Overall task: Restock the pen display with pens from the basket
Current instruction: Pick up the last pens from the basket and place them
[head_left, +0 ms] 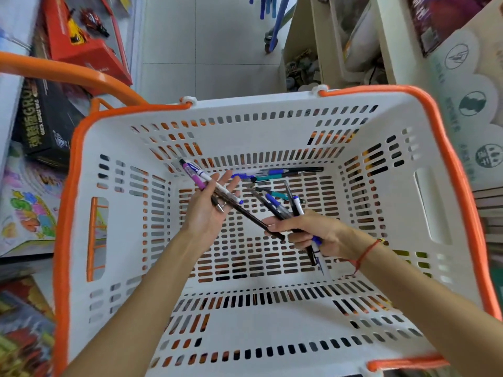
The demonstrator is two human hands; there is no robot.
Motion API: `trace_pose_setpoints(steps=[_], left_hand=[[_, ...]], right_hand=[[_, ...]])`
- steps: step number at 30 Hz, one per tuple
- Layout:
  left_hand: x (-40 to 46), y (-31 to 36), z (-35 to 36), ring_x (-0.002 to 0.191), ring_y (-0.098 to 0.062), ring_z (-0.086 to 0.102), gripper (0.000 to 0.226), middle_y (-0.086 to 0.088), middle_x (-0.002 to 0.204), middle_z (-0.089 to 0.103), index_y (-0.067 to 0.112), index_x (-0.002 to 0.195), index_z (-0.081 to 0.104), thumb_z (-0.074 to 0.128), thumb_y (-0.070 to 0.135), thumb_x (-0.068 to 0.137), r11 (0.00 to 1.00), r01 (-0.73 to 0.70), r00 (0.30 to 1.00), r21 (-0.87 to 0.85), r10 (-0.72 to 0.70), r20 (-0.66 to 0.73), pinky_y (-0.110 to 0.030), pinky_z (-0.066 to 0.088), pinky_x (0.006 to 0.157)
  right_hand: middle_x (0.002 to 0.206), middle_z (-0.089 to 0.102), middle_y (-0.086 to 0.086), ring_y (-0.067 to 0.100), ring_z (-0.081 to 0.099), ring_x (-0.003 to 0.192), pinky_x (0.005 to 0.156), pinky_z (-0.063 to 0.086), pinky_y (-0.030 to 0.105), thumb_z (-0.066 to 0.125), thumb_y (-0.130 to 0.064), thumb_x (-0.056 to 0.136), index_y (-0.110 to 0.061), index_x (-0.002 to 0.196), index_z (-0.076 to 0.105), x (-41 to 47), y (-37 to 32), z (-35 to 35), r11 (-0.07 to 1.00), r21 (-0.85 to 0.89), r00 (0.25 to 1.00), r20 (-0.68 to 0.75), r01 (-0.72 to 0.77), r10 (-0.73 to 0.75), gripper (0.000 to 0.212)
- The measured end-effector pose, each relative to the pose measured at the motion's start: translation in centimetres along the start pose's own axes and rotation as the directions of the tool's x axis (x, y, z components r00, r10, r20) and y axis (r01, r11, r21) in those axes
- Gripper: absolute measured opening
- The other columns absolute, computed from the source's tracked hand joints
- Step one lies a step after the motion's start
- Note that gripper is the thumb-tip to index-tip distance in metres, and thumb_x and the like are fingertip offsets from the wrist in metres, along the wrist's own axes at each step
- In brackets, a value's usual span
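Inside white slotted plastic basket with orange rim (272,126): left hand (206,210) fingers loosely curled round purple-and-white pens (201,176); right hand (313,232) clenched on dark pen bundle (283,210), grip partly hidden.

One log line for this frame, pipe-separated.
left hand: holds pens | right hand: grips pen bundle | loose pens in basket

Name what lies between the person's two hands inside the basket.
In the head view, a long dark pen spans from left hand to right hand, over the basket floor.
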State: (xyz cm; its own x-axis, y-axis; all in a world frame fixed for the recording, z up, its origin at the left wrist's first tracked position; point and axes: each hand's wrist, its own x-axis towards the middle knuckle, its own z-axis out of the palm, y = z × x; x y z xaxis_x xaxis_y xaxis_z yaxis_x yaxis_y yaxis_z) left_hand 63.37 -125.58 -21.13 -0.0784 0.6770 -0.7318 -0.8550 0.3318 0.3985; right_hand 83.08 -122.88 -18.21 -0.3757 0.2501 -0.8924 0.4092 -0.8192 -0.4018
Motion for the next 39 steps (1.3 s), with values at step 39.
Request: trace_pose_setpoints(steps=[39], left_hand=[[-0.2, -2.6, 0.4, 0.107, -0.014, 0.068, 0.034, -0.008, 0.120, 0.069, 0.005, 0.131, 0.055, 0.050, 0.014, 0.099, 0.950, 0.097, 0.995, 0.297, -0.103, 0.004, -0.036, 0.057, 0.088]], right_hand=[[0.056, 0.032, -0.001, 0.009, 0.024, 0.044, 0.041, 0.027, 0.018, 0.084, -0.027, 0.074, -0.017, 0.068, 0.055, 3.0, 1.1, 2.2, 0.982, 0.011, 0.937, -0.304, 0.186, -0.174, 0.032]])
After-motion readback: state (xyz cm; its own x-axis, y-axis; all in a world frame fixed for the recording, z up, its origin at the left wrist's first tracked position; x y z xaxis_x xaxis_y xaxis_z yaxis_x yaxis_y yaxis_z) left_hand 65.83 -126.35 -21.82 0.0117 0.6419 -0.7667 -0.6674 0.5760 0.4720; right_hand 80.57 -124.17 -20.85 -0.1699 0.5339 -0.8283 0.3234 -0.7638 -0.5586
